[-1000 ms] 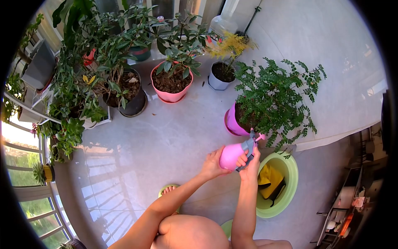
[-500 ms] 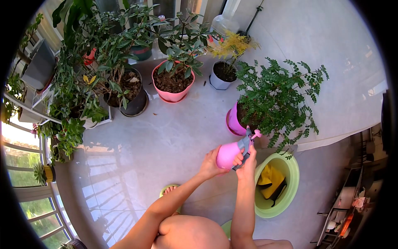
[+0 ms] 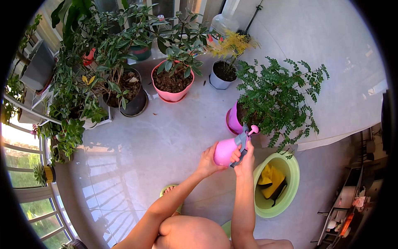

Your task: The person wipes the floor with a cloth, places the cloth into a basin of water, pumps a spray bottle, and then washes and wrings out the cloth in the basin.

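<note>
A pink spray bottle [image 3: 224, 152] with a grey head and a pink pump knob is held tilted in both hands. My left hand [image 3: 208, 161] cups the bottle's base from the left. My right hand [image 3: 244, 159] wraps round the grey handle, fingers curled at the trigger. The nozzle end is beside a bushy green plant [image 3: 278, 97] in a purple pot [image 3: 234, 119], just beyond the bottle. Whether any spray is leaving the nozzle I cannot make out.
A light green bucket [image 3: 291, 186] holding yellow-and-black cloth or gloves stands to the right. Further back are a pink pot [image 3: 172, 96], a pale blue pot [image 3: 222, 83] and a dark pot [image 3: 136, 107]. A crowded plant rack [image 3: 41, 106] lines the left side.
Both hands have shifted the spray bottle slightly left, and its head has turned a little. The pots and bucket stay where they were.
</note>
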Demonstrator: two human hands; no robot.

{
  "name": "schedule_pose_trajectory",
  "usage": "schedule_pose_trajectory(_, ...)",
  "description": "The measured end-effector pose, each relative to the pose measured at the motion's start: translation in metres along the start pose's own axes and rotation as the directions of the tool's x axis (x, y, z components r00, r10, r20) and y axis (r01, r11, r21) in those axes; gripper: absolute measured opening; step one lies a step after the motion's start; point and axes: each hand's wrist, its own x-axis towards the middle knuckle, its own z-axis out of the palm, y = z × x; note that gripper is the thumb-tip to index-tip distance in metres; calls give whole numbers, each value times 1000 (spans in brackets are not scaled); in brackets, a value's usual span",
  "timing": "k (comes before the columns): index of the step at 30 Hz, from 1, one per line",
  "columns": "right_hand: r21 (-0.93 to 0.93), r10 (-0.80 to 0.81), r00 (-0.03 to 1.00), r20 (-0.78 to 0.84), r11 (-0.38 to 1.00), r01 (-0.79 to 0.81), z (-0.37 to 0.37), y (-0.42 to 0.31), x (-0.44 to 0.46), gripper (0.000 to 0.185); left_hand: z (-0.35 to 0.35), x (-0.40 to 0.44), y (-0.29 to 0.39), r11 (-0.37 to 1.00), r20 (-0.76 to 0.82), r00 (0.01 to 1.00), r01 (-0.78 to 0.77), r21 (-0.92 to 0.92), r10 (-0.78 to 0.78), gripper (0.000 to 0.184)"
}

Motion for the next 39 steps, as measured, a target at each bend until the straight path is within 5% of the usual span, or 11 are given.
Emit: schedule_pose_trajectory(39,48,-10,999,-42,999,12,-35,-7,-8,40,24,-11,11,1000,86,996,24,3,-24,112)
